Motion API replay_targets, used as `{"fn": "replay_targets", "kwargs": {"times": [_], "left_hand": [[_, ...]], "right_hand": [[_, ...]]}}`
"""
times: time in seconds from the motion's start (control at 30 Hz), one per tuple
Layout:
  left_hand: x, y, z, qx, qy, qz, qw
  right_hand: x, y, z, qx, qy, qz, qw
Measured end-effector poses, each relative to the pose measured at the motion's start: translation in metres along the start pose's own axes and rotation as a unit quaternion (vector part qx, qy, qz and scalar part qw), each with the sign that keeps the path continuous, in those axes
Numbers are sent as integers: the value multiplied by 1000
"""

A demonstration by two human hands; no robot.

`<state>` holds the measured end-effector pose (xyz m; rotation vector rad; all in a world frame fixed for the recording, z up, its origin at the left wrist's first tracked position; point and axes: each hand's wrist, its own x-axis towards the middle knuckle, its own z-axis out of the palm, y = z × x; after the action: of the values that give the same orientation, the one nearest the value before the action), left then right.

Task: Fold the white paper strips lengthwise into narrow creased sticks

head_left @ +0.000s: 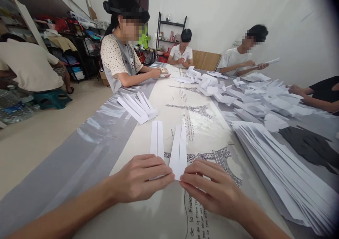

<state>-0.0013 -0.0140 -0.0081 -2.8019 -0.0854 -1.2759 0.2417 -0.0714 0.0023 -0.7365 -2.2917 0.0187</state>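
Observation:
A folded strip of white paper (179, 150) points away from me over the printed tablecloth, its two long flaps nearly meeting along the middle. My left hand (147, 177) pinches its near left corner, fingers pressed together. At the near right corner, my right hand (212, 186) grips the same strip between thumb and fingers. Just to the left lies a second folded paper strip (157, 136), its near end partly hidden behind my left hand. Farther off on the left sits a small fan of folded paper strips (137, 107).
A thick stack of white paper (280, 175) lies at the right, beside dark grey pieces (308, 147). Beyond it spreads a loose heap of folded papers (254, 94). Several people sit or stand around the table. A person on a green stool (51, 97) sits at the far left.

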Motion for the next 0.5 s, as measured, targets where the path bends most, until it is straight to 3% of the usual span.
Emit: {"fn": "replay_targets", "kwargs": {"times": [0.27,0.5], "left_hand": [[7,2,-7,30,-26,32,999],[5,3,-8,29,-26,49,998]], "right_hand": [[0,-7,1,-38,24,-29,999],[2,-6,-11,-59,-5,-56,997]]}}
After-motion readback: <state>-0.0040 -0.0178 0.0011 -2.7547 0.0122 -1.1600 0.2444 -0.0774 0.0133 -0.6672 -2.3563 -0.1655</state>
